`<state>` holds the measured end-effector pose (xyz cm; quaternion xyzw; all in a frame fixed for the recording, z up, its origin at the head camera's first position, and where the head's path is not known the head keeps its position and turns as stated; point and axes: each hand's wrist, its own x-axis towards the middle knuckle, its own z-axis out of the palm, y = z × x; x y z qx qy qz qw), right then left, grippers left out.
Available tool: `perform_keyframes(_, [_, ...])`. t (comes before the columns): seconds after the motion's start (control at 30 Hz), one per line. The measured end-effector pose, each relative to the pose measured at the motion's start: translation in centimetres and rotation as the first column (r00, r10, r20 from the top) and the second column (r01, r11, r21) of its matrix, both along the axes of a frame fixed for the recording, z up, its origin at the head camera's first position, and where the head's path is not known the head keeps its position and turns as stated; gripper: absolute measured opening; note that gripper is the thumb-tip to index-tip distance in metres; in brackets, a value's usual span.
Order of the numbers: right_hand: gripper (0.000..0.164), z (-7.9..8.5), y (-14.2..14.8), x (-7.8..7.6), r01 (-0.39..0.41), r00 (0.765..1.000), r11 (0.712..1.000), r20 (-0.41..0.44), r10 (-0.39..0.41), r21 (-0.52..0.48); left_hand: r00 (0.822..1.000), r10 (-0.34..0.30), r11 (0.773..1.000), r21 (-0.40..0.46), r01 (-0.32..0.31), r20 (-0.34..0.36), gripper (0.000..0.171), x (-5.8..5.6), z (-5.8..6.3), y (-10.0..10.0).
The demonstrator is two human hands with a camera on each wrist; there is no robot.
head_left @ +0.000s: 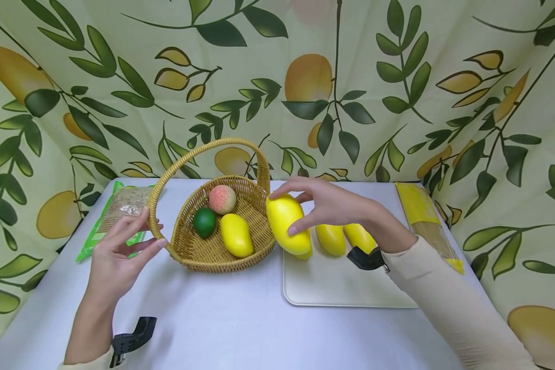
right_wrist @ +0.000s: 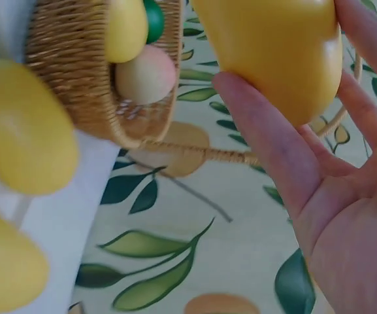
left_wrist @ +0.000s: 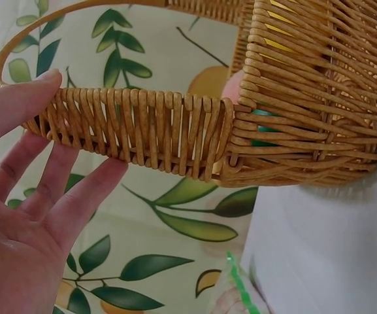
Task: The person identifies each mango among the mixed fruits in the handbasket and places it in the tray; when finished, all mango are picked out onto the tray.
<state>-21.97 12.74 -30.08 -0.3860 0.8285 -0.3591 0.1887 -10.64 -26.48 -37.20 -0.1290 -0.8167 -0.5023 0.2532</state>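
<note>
One yellow mango [head_left: 284,221] is held between the fingers and thumb of the right hand [head_left: 326,200], just beside the right rim of the wicker basket [head_left: 199,265] and over the left part of a pale board [head_left: 347,290]. The basket's handle [head_left: 203,150] is pinched on its left side by the fingers and thumb of the left hand [head_left: 117,256]. Inside the basket, a peach [head_left: 222,199], a green fruit [head_left: 204,223] and another mango [head_left: 237,236] are contained. More mangoes [head_left: 330,240] on the board are partly covered by the right arm. By the bench's [head_left: 222,324] sides, two packets [head_left: 120,208] are laid.
</note>
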Motion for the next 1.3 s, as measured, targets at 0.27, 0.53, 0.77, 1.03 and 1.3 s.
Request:
perform_keyframes(0.27, [0.065,-2.7,4.3,1.9,0.085,0.995,0.995,0.04,-0.087,0.043,1.0,-0.022,1.0,-0.007,0.022,-0.022,0.076,-0.2,-0.1,0.0])
perform_keyframes(0.53, [0.063,-5.4,7.3,3.4,0.153,0.986,0.986,0.061,-0.158,0.071,1.0,-0.025,1.0,-0.01,0.025,-0.019,0.076,-0.1,-0.1,0.0])
perform_keyframes(0.77, [0.061,-7.0,8.0,4.7,0.2,0.971,0.977,0.121,-0.208,0.075,0.997,-0.073,0.995,0.069,0.075,-0.035,0.074,-0.1,-0.3,0.0])
perform_keyframes(1.03, [0.064,-8.8,8.0,5.5,0.17,0.974,0.982,0.135,-0.18,0.082,0.992,-0.115,0.985,0.125,0.121,-0.049,0.07,-0.2,-0.3,-0.1])
perform_keyframes(1.3, [0.064,-10.4,7.8,6.1,0.127,0.982,0.987,0.127,-0.139,0.1,0.996,-0.088,0.99,0.106,0.091,-0.028,0.071,-0.1,-0.3,-0.1])
